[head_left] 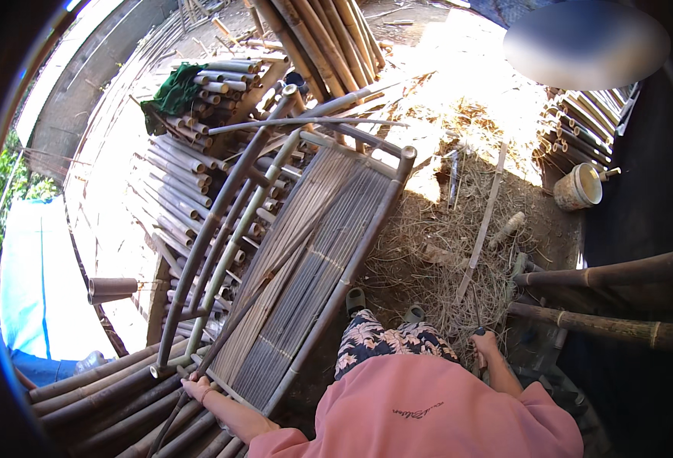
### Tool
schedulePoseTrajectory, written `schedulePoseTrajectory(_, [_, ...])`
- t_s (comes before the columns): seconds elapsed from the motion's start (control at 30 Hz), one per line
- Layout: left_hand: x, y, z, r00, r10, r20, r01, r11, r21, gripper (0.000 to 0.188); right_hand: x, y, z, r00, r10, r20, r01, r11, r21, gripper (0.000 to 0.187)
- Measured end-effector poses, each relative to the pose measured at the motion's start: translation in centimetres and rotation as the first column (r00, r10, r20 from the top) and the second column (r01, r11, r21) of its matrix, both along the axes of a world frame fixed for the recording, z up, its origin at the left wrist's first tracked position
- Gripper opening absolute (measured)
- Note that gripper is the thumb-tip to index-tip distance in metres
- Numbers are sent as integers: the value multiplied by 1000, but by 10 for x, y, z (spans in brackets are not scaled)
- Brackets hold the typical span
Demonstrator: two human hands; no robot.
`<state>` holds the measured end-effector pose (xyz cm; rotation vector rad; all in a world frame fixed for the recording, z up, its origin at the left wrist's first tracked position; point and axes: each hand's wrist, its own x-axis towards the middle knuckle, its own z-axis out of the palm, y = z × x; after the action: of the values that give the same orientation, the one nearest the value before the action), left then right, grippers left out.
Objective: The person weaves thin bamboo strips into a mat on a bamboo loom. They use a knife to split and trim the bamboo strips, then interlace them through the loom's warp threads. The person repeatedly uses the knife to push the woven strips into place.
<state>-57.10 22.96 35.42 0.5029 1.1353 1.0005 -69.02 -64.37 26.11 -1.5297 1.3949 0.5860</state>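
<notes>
Close to the front end of a bamboo bench (336, 286), my left hand (196, 388) is closed round a long thin dark bamboo stick (233, 324). The stick slants up across the bench's slatted seat, and its lower end runs down past my wrist. Out to the right, low beside my leg, my right hand (486, 347) grips a slim tool with a dark end (479, 331). A thin part points up from it over the shavings; whether it is a knife, I cannot tell. The bench's rail back stands along its left side.
Stacked bamboo poles (176, 179) lie behind the bench, a green cloth (176, 91) on top. More poles (100, 404) fill the lower left. Shavings (435, 244) cover the ground ahead. Bamboo poles (603, 271) jut in at right, below a dirty bucket (578, 187). A blurred oval hides the upper right.
</notes>
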Motion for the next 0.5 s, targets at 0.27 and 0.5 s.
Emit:
schedulePoseTrajectory(0.27, [153,-119,117,454,-736,503,492,677,547,29,2,49,-6,997,-10,72,18,993,-119,14])
schedulePoseTrajectory(0.5, [281,-409,249,224,-921,318,474,388,791,25,-28,86,-12,927,-50,373,213,887,-410,21])
